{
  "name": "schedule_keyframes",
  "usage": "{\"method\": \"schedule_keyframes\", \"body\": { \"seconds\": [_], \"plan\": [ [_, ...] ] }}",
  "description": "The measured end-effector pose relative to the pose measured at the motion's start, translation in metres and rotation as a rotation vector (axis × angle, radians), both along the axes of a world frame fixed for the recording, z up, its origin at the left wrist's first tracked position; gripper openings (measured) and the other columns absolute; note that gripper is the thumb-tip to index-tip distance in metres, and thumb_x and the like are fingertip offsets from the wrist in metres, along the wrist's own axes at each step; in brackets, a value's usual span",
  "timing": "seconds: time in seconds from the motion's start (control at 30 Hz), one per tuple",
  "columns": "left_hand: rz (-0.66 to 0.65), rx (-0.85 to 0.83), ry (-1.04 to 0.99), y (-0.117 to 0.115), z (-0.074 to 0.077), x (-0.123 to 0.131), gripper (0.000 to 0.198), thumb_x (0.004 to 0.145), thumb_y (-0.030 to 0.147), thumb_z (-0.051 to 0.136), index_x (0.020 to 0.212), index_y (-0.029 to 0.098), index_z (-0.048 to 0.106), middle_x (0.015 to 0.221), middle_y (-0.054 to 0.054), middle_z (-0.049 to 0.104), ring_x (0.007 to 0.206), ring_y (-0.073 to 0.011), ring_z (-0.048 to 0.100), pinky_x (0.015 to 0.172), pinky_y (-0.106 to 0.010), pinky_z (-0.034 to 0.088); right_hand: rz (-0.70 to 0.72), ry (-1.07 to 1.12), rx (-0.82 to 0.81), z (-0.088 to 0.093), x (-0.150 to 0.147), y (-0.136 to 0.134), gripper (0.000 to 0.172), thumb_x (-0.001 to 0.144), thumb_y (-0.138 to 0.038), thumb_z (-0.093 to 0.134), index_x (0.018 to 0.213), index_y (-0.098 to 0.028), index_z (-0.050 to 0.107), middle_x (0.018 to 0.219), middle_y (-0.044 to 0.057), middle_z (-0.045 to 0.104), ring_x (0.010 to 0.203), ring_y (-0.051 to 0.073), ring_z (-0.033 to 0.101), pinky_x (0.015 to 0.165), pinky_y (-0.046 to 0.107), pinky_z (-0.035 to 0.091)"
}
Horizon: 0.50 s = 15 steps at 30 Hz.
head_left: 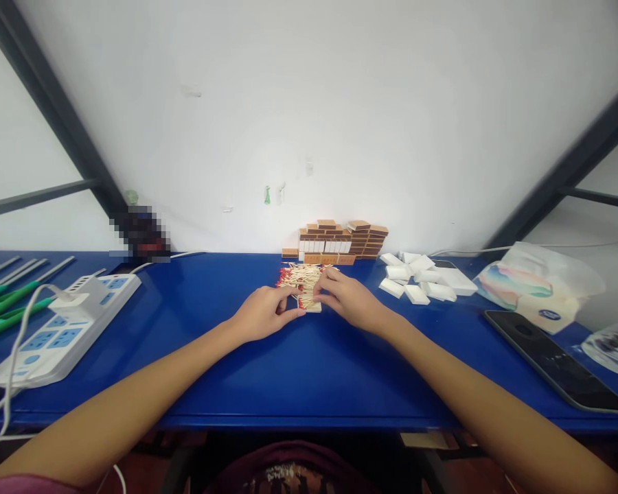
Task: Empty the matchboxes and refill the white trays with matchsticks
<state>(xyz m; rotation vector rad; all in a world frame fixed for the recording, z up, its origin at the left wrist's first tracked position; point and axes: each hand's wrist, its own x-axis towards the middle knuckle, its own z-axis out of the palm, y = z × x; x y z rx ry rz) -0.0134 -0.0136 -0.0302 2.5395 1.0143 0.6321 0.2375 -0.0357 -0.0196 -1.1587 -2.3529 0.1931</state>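
We see the matchbox tray (313, 309) on the tabletop (309, 374) between our hands, its matches (307, 301) lying crosswise, red heads leftward. Our left hand (260, 313) grips the near-left end; rightward, our right hand (354, 300) curls its fingers narrowly; whether they pinch matches, we cannot tell.

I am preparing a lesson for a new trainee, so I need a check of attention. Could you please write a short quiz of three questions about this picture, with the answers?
1. True or false: the power strip lies on the table, to the person's left.
2. Which is nearest the left hand? A) phone B) small white tray C) power strip
3. Fill in: the matches have ____ heads.

Key: 1 true; 2 B; 3 red.
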Motion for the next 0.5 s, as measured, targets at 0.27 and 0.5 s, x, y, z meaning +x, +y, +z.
{"method": "schedule_keyframes", "body": {
  "seconds": [0.27,0.5],
  "plan": [
    [0.001,0.008,-0.001,-0.0007,0.0002,0.0003,0.044,0.096,0.051,0.064,0.128,0.021,0.069,0.063,0.004,0.061,0.056,-0.0129,0.055,0.056,-0.026,0.033,0.010,0.077,-0.030,0.0023,-0.0025,-0.0043,0.012,0.098,-0.014,0.057,0.103,-0.021,0.065,0.103,0.005,0.057,0.079,0.016,0.056,0.072,0.029,0.045],
    [-0.025,0.014,0.007,0.0002,-0.0007,-0.0008,0.043,0.097,0.050,0.064,0.127,0.021,0.069,0.065,0.004,0.061,0.057,-0.0128,0.054,0.057,-0.025,0.034,0.090,0.075,-0.073,-0.0004,-0.0030,-0.0035,0.006,0.096,-0.022,0.066,0.101,-0.023,0.068,0.105,0.005,0.056,0.081,0.016,0.056,0.073,0.029,0.047]
  ]
}}
